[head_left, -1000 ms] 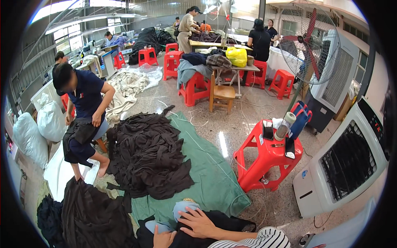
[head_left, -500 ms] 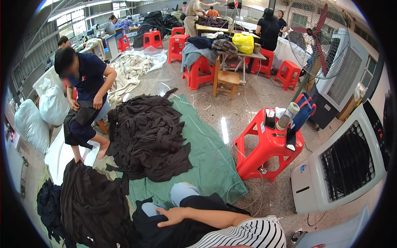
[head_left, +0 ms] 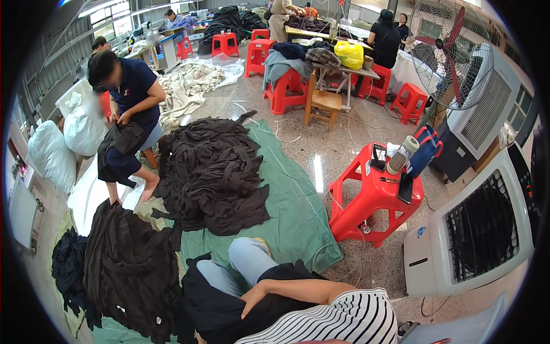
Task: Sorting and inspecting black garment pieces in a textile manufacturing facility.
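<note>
My right hand lies on the black cloth spread over my lap, next to my thigh in light blue trousers. Its visible fingers are stretched out along the fabric. At the lower edge only a sliver of skin shows, probably my left hand; its fingers are hidden by the cloth. Left of my lap a heap of dark brown garments reaches the cloth. Beyond my knees lies a larger pile of dark brown garments on a green sheet.
A seated co-worker at the left handles a dark cloth. Darker garments lie at the far left. To my right stand a red stool with a bottle and phone, a white air cooler and a caged fan. White sacks stand behind the co-worker.
My right hand has moved from my knee a little right and back along the lap cloth, its fingers now pointing downward. More of my legs shows. The co-worker has raised the dark cloth.
</note>
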Motion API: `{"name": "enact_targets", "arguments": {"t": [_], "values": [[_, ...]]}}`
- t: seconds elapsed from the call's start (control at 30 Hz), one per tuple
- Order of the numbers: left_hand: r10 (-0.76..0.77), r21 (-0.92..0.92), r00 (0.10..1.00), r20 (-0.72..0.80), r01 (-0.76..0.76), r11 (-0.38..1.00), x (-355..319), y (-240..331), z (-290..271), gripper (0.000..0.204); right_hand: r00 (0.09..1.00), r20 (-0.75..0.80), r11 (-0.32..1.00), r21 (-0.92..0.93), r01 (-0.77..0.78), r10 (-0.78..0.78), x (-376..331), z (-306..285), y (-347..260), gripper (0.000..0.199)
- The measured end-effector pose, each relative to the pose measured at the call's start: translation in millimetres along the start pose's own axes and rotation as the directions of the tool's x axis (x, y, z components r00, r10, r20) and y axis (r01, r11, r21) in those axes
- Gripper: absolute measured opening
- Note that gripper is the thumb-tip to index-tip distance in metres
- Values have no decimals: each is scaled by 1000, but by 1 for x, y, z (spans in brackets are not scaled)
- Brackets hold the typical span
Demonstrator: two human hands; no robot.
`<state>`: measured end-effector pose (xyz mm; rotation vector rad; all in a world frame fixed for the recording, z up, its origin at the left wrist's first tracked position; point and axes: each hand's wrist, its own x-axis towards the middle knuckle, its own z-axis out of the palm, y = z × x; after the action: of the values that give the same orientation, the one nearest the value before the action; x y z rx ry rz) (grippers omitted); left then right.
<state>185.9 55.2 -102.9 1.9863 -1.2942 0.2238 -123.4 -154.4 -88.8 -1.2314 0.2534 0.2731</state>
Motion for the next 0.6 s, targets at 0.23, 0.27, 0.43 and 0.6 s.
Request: {"name": "enact_targets", "arguments": {"t": [0.23, 0.27, 0.43, 0.6], "values": [[262, 99, 964, -51, -256, 962, -27, 12, -12, 71, 988, 151, 935, 354, -30, -26, -55, -2, -20, 58], [296, 110, 954, -52, -289, 951, -33, 16, -13, 71, 988, 154, 959, 282, -27, -17, -70, -11, -26, 60], [481, 172, 874, -67, -465, 868, -38, 25, -15, 72, 997, 79, 995, -97, 5, 3, -115, -59, -26, 61], [660, 217, 748, -71, -634, 742, -27, 27, -8, 72, 988, -28, 985, -82, -155, 153, -136, -72, -28, 62]]}}
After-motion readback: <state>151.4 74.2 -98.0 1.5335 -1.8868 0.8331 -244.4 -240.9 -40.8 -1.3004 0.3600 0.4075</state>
